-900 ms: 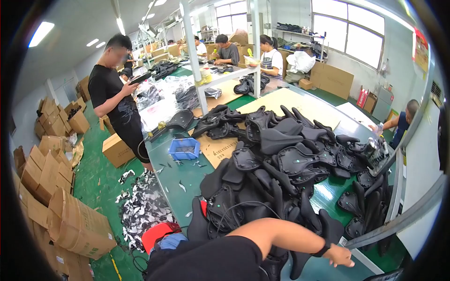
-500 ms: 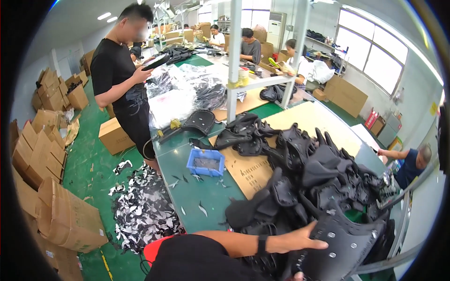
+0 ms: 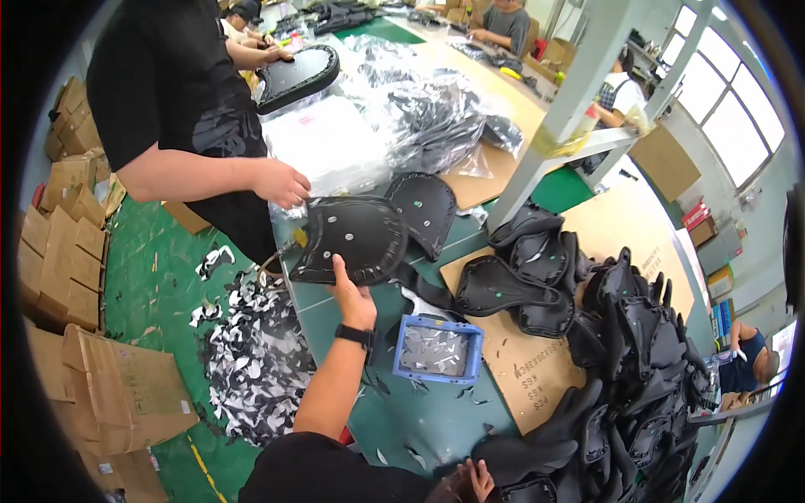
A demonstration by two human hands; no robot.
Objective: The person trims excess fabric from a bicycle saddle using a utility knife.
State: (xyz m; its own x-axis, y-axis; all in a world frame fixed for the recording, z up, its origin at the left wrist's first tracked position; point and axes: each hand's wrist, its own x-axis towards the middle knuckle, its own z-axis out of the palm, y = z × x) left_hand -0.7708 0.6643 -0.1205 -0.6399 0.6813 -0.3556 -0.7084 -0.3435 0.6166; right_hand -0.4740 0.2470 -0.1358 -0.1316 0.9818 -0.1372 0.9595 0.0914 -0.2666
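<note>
Handover risk: left hand (image 3: 354, 295) pinches black saddle shell (image 3: 352, 239) by its rim; co-worker's hand (image 3: 281, 183) touches it, may slip. Right hand (image 3: 480, 479) grips piled saddle (image 3: 524, 459).

The person wears a black short-sleeved top (image 3: 335, 474) that leaves the forearms bare, and a black wristband (image 3: 355, 335) circles the wrist of the left hand (image 3: 352, 298).

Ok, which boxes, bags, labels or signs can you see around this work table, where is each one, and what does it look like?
Cardboard boxes: stacked on the green floor at far left, brown.
Clear plastic bags: heaped on the table beyond the black pad held by the left hand, shiny.
Cardboard sheet: flat on the table right of the blue tray, brown with dark stamped print.
Red box: by the far right wall, small.
</note>
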